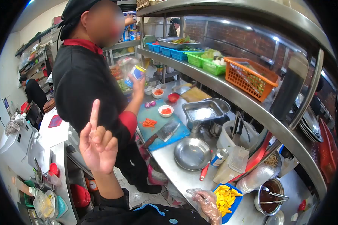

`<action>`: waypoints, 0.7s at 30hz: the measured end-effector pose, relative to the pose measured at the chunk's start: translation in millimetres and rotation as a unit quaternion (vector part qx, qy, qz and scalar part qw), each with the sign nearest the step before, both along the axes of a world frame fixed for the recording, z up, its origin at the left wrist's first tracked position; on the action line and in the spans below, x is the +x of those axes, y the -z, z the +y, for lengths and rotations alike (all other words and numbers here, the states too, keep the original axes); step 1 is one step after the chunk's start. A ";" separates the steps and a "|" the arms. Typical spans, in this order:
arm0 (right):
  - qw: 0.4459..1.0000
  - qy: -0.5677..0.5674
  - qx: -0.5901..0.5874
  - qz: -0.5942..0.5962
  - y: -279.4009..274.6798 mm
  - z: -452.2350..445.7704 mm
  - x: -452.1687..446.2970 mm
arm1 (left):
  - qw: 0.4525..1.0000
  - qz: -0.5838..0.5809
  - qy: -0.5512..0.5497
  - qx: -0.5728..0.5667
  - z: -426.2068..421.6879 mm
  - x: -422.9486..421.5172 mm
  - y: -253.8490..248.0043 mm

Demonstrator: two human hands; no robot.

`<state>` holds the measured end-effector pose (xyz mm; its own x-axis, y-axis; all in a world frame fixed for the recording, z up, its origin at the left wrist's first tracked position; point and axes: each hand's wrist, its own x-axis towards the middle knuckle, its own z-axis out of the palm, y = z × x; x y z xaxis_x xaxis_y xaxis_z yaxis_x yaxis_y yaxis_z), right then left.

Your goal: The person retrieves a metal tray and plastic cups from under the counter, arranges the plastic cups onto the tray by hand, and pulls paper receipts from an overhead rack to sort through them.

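My bare left hand (98, 148) is raised in front of the co-worker, index finger stretched up, the other fingers loosely bent, with nothing in it. Low in the view, my right hand (208, 204) wears a clear plastic glove. Its fingers curl at the left side of a blue tray (234, 207) filled with yellow fruit pieces (224, 198); part of the grip is hidden. A co-worker (88, 82) in black with red trim stands at left, holding up a can (137, 74) with a yellow and blue label.
On the steel counter are a blue cutting board (174, 139) with a cleaver (167, 131), a metal pan (192, 153), a small can (219, 157) and a pot of dark sauce (270, 195). An orange basket (248, 77) stands on the shelf above.
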<state>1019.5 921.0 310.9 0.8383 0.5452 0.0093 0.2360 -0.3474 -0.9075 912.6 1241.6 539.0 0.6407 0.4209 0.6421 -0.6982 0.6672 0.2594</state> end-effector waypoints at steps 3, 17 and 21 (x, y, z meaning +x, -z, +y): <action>0.996 -0.005 -0.015 -0.091 -5.5 0.7 -2.0 | 1.000 0.002 0.004 0.002 -1.3 1.9 0.6; 0.999 0.004 -0.023 -0.038 -16.0 3.3 -3.8 | 0.965 0.114 -0.149 0.183 -23.1 11.5 -6.5; 0.992 -0.001 -0.029 -0.121 -15.7 6.3 -3.6 | 0.867 0.175 -0.344 0.315 -52.9 43.4 2.1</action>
<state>1015.9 927.3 326.6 0.8138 0.5529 0.1790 0.4462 -0.3973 -0.8019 956.0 1188.6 536.9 0.5787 0.4183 0.7001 -0.6795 -0.2274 0.6975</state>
